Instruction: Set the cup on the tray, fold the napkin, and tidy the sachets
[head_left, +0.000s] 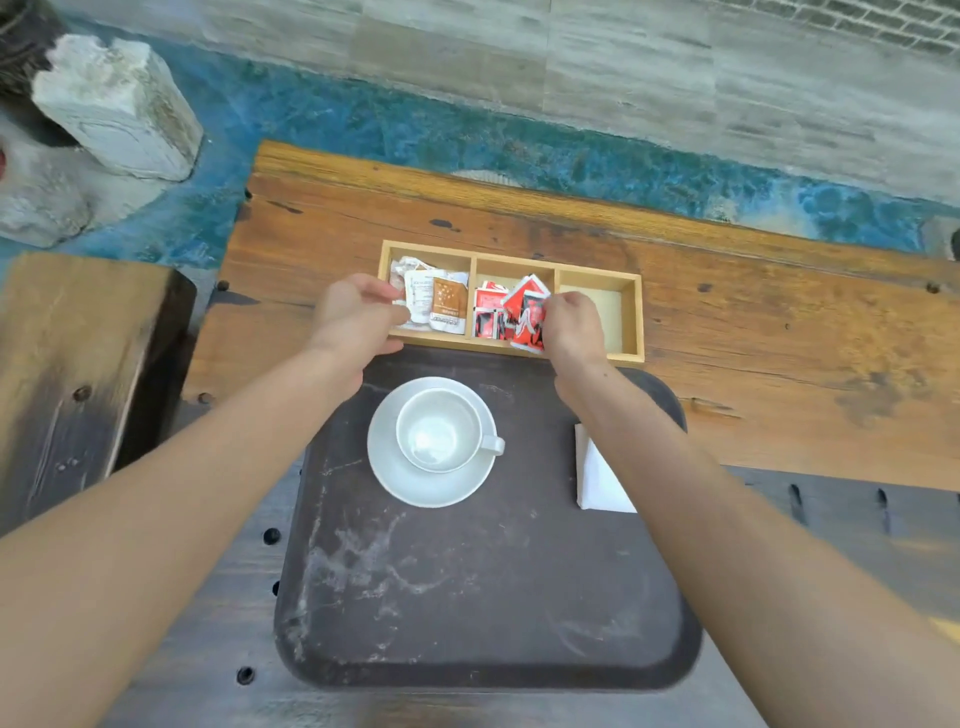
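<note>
Apparently both hands (571, 327) grip illegibly printed sachets (524, 317).

Left arm: bare forearm stretched forward from the lower left, wrist bent slightly inward.
Left hand (358, 312): knuckles up, fingers curled, fingertips (397, 304) pinched together.
Right arm: bare forearm stretched forward from the lower right.
Right hand (574, 325): back up, fingers curled in a closed grip, thumb side facing left.
</note>
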